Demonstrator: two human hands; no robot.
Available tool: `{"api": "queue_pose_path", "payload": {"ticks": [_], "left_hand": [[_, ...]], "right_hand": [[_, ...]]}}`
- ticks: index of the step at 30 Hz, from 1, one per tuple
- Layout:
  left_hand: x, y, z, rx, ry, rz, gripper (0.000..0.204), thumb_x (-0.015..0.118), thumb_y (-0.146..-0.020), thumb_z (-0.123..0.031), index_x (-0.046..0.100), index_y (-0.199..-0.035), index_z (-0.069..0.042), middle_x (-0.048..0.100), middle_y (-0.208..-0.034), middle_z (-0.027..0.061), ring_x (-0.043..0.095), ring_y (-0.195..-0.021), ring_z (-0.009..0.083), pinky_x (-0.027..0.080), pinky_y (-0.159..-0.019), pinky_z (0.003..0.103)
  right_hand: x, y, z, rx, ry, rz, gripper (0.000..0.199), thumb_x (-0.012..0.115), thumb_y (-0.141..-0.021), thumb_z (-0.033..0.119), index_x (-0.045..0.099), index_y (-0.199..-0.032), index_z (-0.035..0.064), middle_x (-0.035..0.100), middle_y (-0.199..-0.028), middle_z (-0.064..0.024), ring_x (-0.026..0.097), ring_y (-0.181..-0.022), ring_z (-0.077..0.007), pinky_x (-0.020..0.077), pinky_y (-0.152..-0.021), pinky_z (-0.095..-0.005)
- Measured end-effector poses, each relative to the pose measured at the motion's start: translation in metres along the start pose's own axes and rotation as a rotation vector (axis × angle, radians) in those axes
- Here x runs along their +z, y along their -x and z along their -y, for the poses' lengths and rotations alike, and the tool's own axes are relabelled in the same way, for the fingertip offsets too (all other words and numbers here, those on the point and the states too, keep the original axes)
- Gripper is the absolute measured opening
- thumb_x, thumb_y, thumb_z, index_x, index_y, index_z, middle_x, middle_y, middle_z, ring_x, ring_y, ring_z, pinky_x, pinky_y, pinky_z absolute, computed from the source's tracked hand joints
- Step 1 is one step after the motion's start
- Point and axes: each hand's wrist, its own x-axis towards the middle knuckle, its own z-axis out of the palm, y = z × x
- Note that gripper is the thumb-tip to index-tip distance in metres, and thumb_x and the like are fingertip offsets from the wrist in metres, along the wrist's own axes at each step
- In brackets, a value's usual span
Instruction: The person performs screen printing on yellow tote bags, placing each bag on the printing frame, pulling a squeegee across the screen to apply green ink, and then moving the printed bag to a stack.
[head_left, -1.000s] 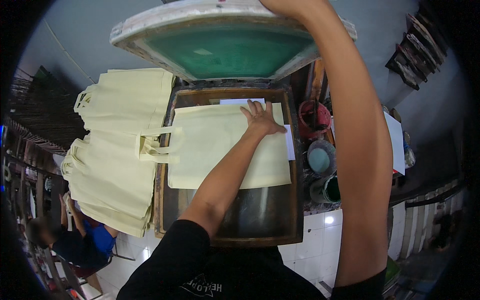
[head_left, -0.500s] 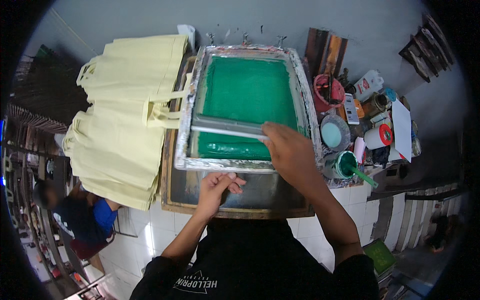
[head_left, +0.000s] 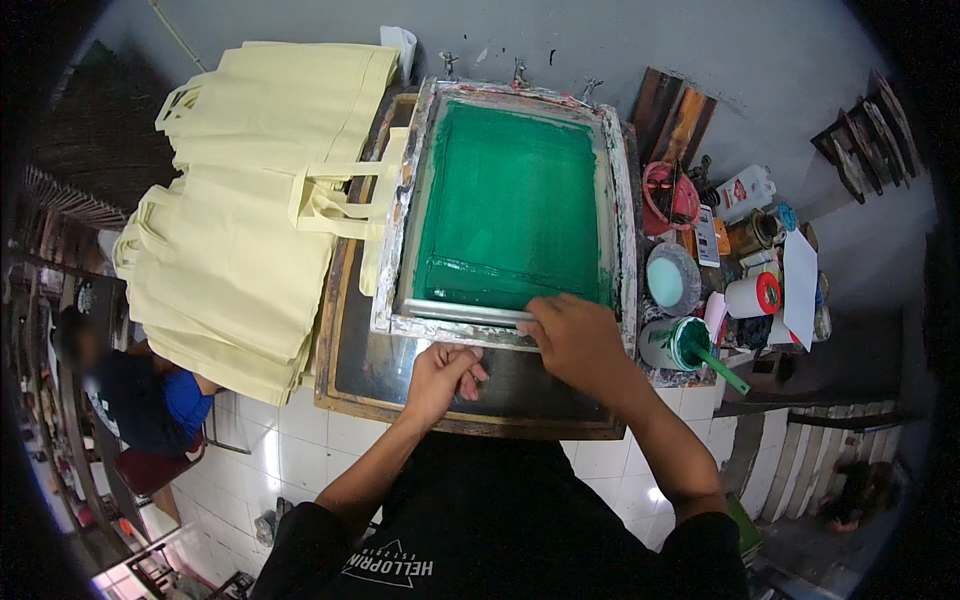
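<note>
A metal-framed printing screen [head_left: 405, 230] with green mesh [head_left: 515, 205] lies flat on a wooden-edged glass table [head_left: 470, 425]. A long metal squeegee [head_left: 465, 312] rests across the near end of the mesh. My right hand [head_left: 575, 340] is closed on the squeegee's right end. My left hand [head_left: 440, 372] presses on the near edge of the screen frame, fingers curled. The cream tote bag under the screen is hidden except for its handles [head_left: 335, 205] sticking out to the left.
Stacks of cream tote bags [head_left: 250, 210] lie left of the table. Right of the screen stand ink tubs, a green pot with a green stick [head_left: 690, 345], a red-capped white pot [head_left: 750, 295] and papers. A seated person [head_left: 130, 385] is at the lower left.
The screen, raised a second ago, is lowered onto the tote bag. My right hand has dragged the squeegee from mid-mesh to its near end; my left hand stays at the frame's near edge.
</note>
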Motion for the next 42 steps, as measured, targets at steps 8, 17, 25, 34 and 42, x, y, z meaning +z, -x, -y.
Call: {"api": "queue_pose_path", "payload": {"ticks": [8, 17, 25, 34, 42], "left_hand": [[-0.004, 0.000, 0.005, -0.032, 0.011, -0.020, 0.033, 0.066, -0.099, -0.019, 0.065, -0.075, 0.004, 0.067, -0.066, 0.0114, 0.060, -0.048, 0.0151, 0.046, -0.047, 0.028], [-0.027, -0.005, -0.009, -0.256, 0.337, 0.193, 0.036, 0.051, -0.100, -0.014, 0.056, -0.127, 0.011, 0.070, -0.115, 0.0311, 0.075, -0.093, 0.0339, 0.062, -0.083, 0.039], [-0.027, -0.017, -0.068, -0.274, 0.058, 0.541, 0.032, 0.060, -0.102, -0.016, 0.061, -0.125, 0.006, 0.072, -0.113, 0.0243, 0.074, -0.097, 0.0286, 0.060, -0.085, 0.037], [-0.007, -0.222, -0.217, 1.230, -1.221, -0.251, 0.030, 0.074, -0.089, -0.019, 0.072, -0.115, -0.003, 0.074, -0.103, 0.0170, 0.070, -0.094, 0.0362, 0.053, -0.086, 0.042], [-0.015, -0.198, -0.198, 0.809, -1.192, -0.102, 0.026, 0.079, -0.082, -0.024, 0.075, -0.096, -0.002, 0.071, -0.091, 0.0218, 0.068, -0.088, 0.0407, 0.052, -0.079, 0.047]], "right_hand": [[0.030, -0.073, -0.073, -0.093, 0.148, -0.201, 0.021, 0.066, -0.095, 0.026, 0.062, -0.094, 0.0061, 0.069, -0.087, -0.0164, 0.065, -0.083, -0.0401, 0.0502, -0.074, -0.0508], [-0.029, -0.246, -0.179, 0.168, -0.070, 0.129, 0.036, 0.071, -0.092, 0.035, 0.071, -0.114, 0.0067, 0.072, -0.106, -0.0234, 0.067, -0.106, -0.0417, 0.0490, -0.094, -0.0528], [-0.017, -0.251, -0.177, 0.220, 0.239, -0.018, 0.057, 0.066, -0.090, 0.059, 0.073, -0.104, 0.0037, 0.074, -0.098, -0.0220, 0.071, -0.094, -0.0403, 0.0535, -0.083, -0.0508], [0.004, -0.223, -0.141, 0.199, 0.386, -0.158, 0.070, 0.059, -0.086, 0.074, 0.073, -0.094, 0.0059, 0.075, -0.091, -0.0174, 0.073, -0.086, -0.0365, 0.0561, -0.072, -0.0500], [0.003, -0.174, -0.114, 0.171, 0.336, -0.103, 0.061, 0.064, -0.087, 0.065, 0.074, -0.091, 0.0045, 0.074, -0.089, -0.0166, 0.073, -0.084, -0.0343, 0.0566, -0.073, -0.0467]]}}
